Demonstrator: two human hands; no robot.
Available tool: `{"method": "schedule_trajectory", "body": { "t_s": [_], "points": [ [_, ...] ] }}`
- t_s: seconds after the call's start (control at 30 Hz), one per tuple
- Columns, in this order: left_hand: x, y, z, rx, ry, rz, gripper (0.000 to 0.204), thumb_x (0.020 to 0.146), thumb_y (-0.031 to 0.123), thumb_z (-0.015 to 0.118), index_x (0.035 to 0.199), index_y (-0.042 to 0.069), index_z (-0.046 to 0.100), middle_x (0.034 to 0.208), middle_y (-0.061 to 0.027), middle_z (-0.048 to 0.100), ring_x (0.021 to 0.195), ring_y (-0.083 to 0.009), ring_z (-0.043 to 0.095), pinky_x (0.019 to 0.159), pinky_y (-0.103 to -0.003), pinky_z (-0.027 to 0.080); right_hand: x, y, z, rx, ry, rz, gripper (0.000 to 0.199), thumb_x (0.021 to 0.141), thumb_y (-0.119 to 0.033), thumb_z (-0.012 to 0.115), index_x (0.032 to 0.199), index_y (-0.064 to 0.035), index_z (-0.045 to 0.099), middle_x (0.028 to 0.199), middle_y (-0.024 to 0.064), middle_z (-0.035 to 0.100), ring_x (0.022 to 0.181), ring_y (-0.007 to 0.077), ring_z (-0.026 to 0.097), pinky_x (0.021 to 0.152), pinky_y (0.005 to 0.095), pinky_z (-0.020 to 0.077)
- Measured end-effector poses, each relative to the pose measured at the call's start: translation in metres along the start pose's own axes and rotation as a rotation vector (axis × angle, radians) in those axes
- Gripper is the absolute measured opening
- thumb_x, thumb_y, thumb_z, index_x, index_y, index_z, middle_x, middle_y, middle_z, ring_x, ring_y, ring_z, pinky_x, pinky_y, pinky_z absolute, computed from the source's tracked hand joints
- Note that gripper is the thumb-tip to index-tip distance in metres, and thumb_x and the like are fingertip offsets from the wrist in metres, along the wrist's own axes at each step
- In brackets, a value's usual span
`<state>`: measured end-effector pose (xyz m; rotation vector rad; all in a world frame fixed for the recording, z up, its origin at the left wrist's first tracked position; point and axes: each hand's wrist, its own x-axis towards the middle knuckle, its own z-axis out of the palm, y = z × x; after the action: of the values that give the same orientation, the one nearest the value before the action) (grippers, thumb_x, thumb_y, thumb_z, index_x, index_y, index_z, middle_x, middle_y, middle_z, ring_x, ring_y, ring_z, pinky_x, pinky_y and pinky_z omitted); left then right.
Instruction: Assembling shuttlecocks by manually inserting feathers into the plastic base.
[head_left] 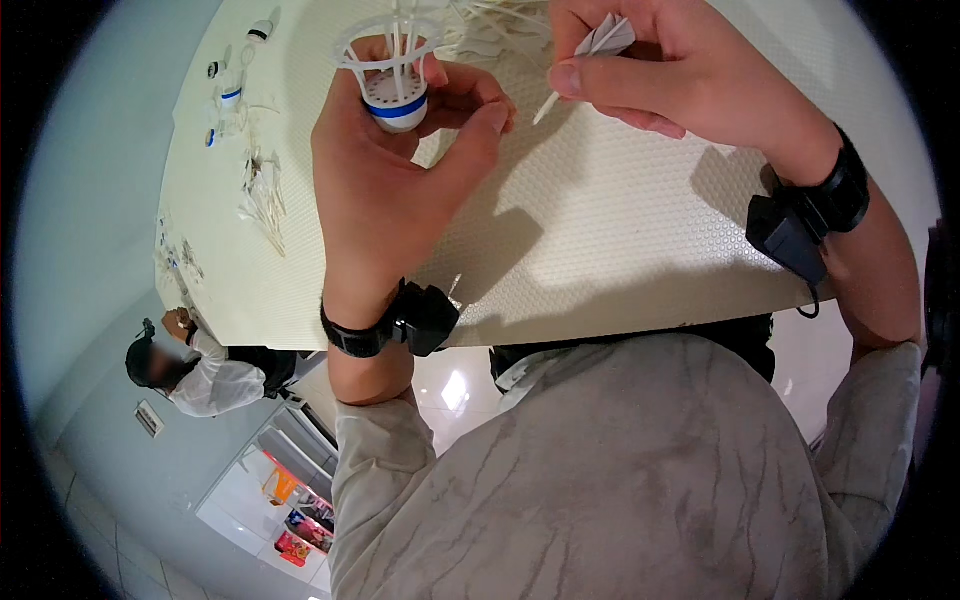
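Pale dimpled bench (620, 220) is lying beneath one ring-topped perforated holder (400, 122), which the left hand (375, 190) is cradling with fingers curling around its white, blue-banded cup. Right of the holder, the right hand (660, 85) is pinching one white stick with a folded grey-white head (606, 38). The holder is looking light and stiff, its thin ring probably fragile, so the cup is offering the surest hold; the stick is seeming bendable, best taken by its stem. Beyond the holder, loose white sticks (490, 32) are overlapping too much for counting; left of it, one stick bundle (266, 200) is resting.
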<state>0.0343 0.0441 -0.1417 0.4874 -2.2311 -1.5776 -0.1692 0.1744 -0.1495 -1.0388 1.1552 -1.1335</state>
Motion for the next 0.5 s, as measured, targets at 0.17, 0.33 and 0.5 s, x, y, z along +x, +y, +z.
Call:
{"method": "schedule_trajectory", "body": {
  "t_s": [0.17,0.33,0.5],
  "points": [
    [-0.0002,-0.0015,-0.0016,-0.085,-0.033,0.001,0.032,0.086,-0.010,0.065,0.111,0.004,0.049,0.099,-0.0156,0.067,0.090,-0.0223,0.069,0.080,-0.036,0.060,0.0037,0.0036,-0.0073,0.084,-0.068,0.050,0.008,0.094,-0.009,0.063,0.093,-0.0009,0.063,0.068,-0.0044,0.056,0.060,0.0016,0.048,0.052,0.0179,0.0357],
    [-0.0006,-0.0013,-0.0009,-0.100,-0.048,-0.016,0.033,0.086,-0.011,0.064,0.111,0.004,0.048,0.099,-0.0163,0.067,0.091,-0.0218,0.069,0.080,-0.036,0.060,0.0046,0.0044,-0.0073,0.129,-0.100,0.080,0.007,0.094,-0.008,0.063,0.093,-0.0011,0.063,0.068,-0.0047,0.055,0.060,0.0015,0.048,0.052,0.0180,0.0360],
    [-0.0023,0.0002,0.0038,-0.069,-0.044,-0.012,0.033,0.086,-0.011,0.064,0.110,0.003,0.046,0.100,-0.0169,0.066,0.092,-0.0214,0.068,0.082,-0.036,0.060,0.0057,0.0066,-0.0054,0.067,-0.091,0.038,0.006,0.094,-0.008,0.063,0.093,-0.0014,0.063,0.068,-0.0048,0.055,0.061,0.0015,0.049,0.053,0.0182,0.0367]
  ]
}}
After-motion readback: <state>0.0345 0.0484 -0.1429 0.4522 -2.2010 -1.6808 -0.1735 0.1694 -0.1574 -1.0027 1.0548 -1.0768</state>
